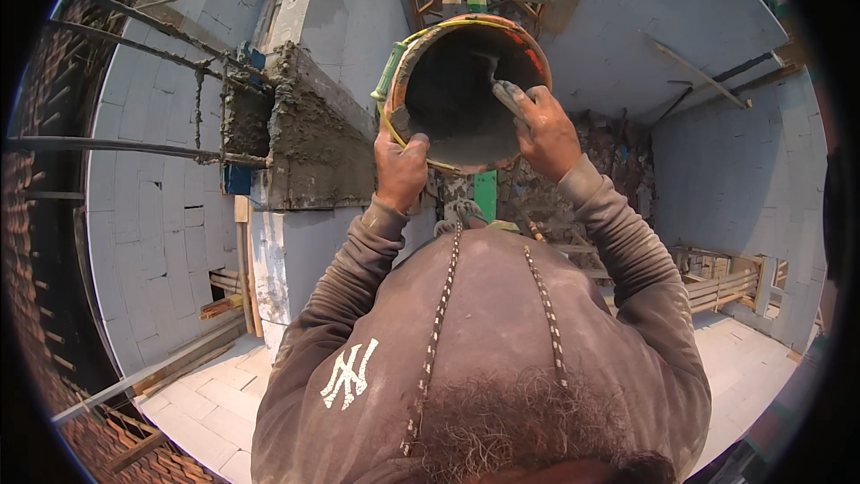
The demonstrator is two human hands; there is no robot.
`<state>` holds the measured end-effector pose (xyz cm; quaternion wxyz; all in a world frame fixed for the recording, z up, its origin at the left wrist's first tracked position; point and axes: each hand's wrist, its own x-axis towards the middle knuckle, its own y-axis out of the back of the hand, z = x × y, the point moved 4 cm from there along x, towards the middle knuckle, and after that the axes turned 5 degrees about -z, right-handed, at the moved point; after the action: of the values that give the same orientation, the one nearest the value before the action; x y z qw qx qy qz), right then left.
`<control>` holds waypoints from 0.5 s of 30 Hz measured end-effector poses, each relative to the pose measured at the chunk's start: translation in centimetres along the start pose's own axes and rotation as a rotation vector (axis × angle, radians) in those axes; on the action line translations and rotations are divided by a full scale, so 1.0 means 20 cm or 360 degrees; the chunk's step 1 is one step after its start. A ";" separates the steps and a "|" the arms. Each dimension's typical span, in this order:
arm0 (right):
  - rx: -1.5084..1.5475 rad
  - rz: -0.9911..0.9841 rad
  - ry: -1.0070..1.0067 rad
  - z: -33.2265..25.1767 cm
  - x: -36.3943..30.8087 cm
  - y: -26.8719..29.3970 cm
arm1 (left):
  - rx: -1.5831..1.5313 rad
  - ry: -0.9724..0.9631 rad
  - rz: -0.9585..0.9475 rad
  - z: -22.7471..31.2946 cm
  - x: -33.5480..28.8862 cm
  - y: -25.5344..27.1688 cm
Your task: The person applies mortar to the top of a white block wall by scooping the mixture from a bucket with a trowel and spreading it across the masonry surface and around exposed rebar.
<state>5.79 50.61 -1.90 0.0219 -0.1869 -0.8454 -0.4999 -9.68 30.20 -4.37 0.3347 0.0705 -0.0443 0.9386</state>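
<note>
Two hands at work, and both have something in them! The left hand (400, 170) grips the near left rim of the bucket (544, 70), thumb over the edge, its other fingers partly out of sight behind the wall. The right hand (548, 133) has its fingers closed around the handle of the trowel (509, 99), at the right side of the bucket's mouth.

Here's the relation that counts: the trowel's long axis slants from the right hand to the far left, over the rim and into the bucket, where its bent metal neck shows. The blade itself? Too dark in there to tell. Grey mix (466, 143) coats the near inside wall, just left of the right fingers, and the right hand is plainly the nearer one to the tool. The mouth is tipped towards the person.

What's in the way? The bucket's rim hems the trowel in, and the yellow carrying wire (391, 125), with its green grip (391, 70), runs along the left edge by the left hand. Just left stands a rough, mortar-smeared pillar (313, 157), steel rods (143, 148) jutting left from it. Near right and lower down, wooden planks (727, 289).
</note>
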 end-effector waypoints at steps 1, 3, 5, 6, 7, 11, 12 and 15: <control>-0.0117 0.0123 0.0046 0.01 0.03 0.04 | 0.0007 -0.0017 -0.0057 0.04 0.03 -0.04; -0.0145 0.0109 -0.0017 0.00 0.00 0.03 | -0.0051 0.0014 -0.0090 0.10 0.08 -0.08; -0.0167 -0.0170 -0.0041 -0.02 -0.07 0.02 | -0.0106 -0.0020 -0.0127 0.12 0.12 -0.09; -0.0137 -0.0319 -0.0045 -0.01 -0.11 0.01 | -0.0075 -0.0037 -0.0177 0.11 0.14 -0.08; -0.0135 -0.0303 -0.0045 0.01 -0.13 0.04 | -0.0042 -0.0054 -0.0224 0.11 0.15 -0.07; -0.0131 -0.0035 -0.0059 0.04 -0.11 0.14 | 0.0023 -0.0101 -0.0200 0.09 0.17 -0.09; -0.0167 0.0220 -0.0086 0.04 -0.09 0.18 | 0.0026 -0.0154 -0.0204 0.11 0.16 -0.12; -0.0119 0.0179 -0.0276 0.08 -0.05 0.14 | 0.0035 -0.0208 -0.0197 0.14 0.15 -0.17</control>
<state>7.94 52.94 -0.54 -0.0302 -0.2773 -0.8130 -0.5110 -9.56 34.25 -0.96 0.3878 0.1378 -0.0513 0.9099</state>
